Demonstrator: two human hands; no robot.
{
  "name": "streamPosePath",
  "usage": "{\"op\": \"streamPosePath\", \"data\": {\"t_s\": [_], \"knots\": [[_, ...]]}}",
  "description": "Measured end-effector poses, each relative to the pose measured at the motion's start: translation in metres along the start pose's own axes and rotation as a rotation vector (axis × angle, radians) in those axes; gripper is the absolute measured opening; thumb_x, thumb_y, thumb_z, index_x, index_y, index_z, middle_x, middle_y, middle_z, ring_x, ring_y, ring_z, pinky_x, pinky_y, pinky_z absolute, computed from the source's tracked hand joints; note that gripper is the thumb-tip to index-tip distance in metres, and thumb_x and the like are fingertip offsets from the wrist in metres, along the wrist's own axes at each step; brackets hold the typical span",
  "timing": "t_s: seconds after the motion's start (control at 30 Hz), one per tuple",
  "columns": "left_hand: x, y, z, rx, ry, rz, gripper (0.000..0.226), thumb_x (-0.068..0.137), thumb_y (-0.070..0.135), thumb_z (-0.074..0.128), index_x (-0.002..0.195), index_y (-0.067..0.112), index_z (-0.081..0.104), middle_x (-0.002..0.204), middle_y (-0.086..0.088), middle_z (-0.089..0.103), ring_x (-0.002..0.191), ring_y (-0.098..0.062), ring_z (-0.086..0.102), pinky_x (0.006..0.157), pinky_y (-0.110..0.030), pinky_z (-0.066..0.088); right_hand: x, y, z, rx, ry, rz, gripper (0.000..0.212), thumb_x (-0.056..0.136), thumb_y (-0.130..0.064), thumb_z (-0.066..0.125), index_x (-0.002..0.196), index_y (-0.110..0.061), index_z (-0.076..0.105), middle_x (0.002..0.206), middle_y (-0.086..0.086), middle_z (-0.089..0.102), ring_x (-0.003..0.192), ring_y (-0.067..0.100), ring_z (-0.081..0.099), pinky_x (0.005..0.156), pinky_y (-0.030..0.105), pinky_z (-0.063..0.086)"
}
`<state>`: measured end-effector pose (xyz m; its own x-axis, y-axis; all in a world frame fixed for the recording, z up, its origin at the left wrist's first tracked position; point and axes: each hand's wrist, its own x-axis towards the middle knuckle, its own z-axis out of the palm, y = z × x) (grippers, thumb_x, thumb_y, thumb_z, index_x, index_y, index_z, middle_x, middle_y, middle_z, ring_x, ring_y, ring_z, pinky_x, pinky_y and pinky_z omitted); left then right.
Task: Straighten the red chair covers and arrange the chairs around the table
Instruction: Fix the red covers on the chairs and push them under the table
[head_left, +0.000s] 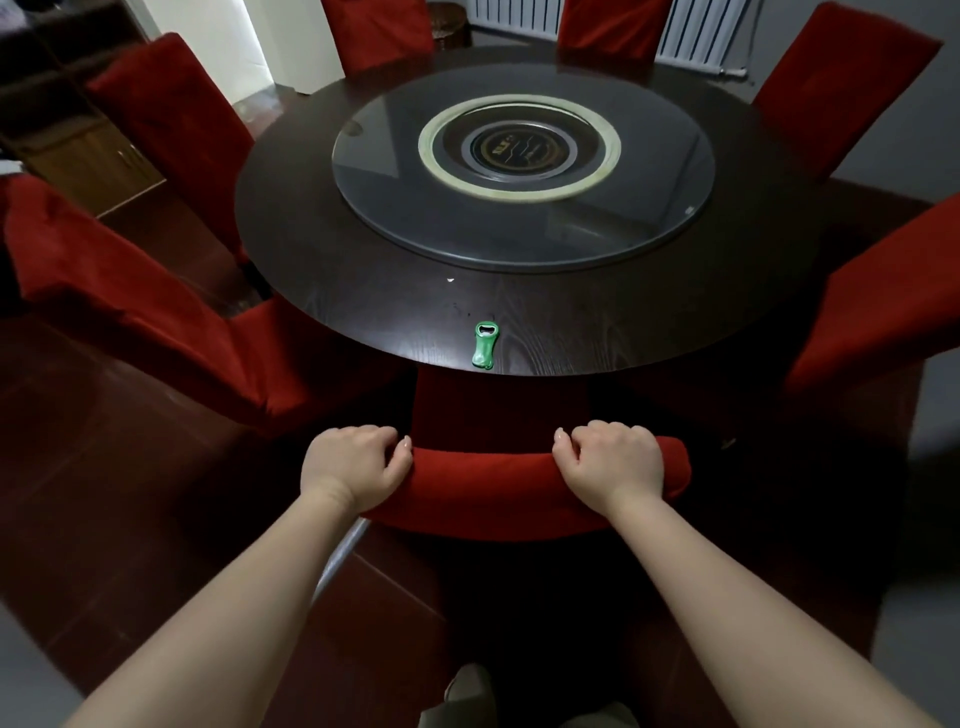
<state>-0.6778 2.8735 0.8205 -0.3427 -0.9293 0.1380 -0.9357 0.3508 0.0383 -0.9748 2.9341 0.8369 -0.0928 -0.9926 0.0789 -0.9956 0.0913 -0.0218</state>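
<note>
Dark reddish floor tiles (104, 493), a white radiator (696, 31) at the back, and a big round dark-wood table (363, 312) with a glass lazy Susan (519, 234) in the middle. Only a little green bottle opener (484, 345) sits on the wood, right by the near edge.

The closest chair (483, 483) is straight in front, pushed in so its seat goes under the table edge. Its red cover looks like soft velvety fabric, pulled pretty smooth over the rounded top of the backrest. Both hands are curled over that top and gripping the cover: left hand (358, 465) at the left end, right hand (610, 462) near the right end with a bit of backrest poking out past it.

Six more red-covered chairs ring the table. The near-left chair (130, 312) has a saggy, creased cover and sits angled, while the near-right chair (883, 301) looks tidier.
</note>
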Motion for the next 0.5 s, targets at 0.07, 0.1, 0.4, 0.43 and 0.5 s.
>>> {"op": "streamPosePath", "data": {"t_s": [0.07, 0.1, 0.4, 0.43, 0.5], "knots": [[0.003, -0.006, 0.0, 0.009, -0.006, -0.001, 0.069, 0.082, 0.059, 0.009, 0.075, 0.019, 0.065, 0.076, -0.002, 0.069, 0.073, -0.028, 0.067, 0.061, -0.033, 0.039, 0.002, -0.006, 0.0, -0.01, -0.009, 0.005, 0.047, 0.097, -0.045, 0.041, 0.075, -0.016, 0.072, 0.077, 0.002, 0.067, 0.078, 0.027, 0.063, 0.072, 0.038, 0.04], [0.004, -0.007, 0.0, 0.012, -0.007, -0.005, 0.07, 0.081, 0.059, 0.008, 0.075, 0.019, 0.065, 0.076, -0.002, 0.069, 0.074, -0.028, 0.067, 0.062, -0.033, 0.04, 0.002, -0.008, 0.0, -0.014, -0.015, 0.008, 0.047, 0.097, -0.045, 0.04, 0.076, -0.016, 0.072, 0.078, 0.002, 0.067, 0.078, 0.027, 0.063, 0.072, 0.038, 0.04], [-0.009, 0.015, 0.0, -0.045, 0.004, -0.019, 0.056, 0.087, 0.051, 0.025, 0.062, 0.016, 0.06, 0.063, -0.003, 0.063, 0.06, -0.031, 0.062, 0.057, -0.036, 0.041, -0.015, 0.007, 0.007, 0.076, 0.082, 0.009, 0.057, 0.088, -0.042, 0.03, 0.056, -0.011, 0.066, 0.056, 0.005, 0.058, 0.056, 0.028, 0.057, 0.056, 0.036, 0.042], [-0.011, 0.018, 0.002, -0.061, 0.006, -0.017, 0.054, 0.088, 0.051, 0.027, 0.06, 0.016, 0.058, 0.06, -0.003, 0.062, 0.058, -0.031, 0.061, 0.056, -0.036, 0.041, -0.019, 0.01, 0.008, 0.079, 0.091, 0.013, 0.057, 0.088, -0.042, 0.029, 0.055, -0.011, 0.064, 0.055, 0.004, 0.057, 0.054, 0.028, 0.056, 0.054, 0.036, 0.041], [-0.017, 0.025, 0.004, -0.079, 0.003, -0.014, 0.052, 0.088, 0.051, 0.03, 0.057, 0.017, 0.056, 0.057, -0.002, 0.059, 0.055, -0.03, 0.06, 0.054, -0.035, 0.041, -0.028, 0.017, 0.01, 0.082, 0.114, 0.018, 0.055, 0.087, -0.04, 0.031, 0.053, -0.011, 0.062, 0.053, 0.004, 0.055, 0.051, 0.027, 0.055, 0.053, 0.035, 0.04]]}}
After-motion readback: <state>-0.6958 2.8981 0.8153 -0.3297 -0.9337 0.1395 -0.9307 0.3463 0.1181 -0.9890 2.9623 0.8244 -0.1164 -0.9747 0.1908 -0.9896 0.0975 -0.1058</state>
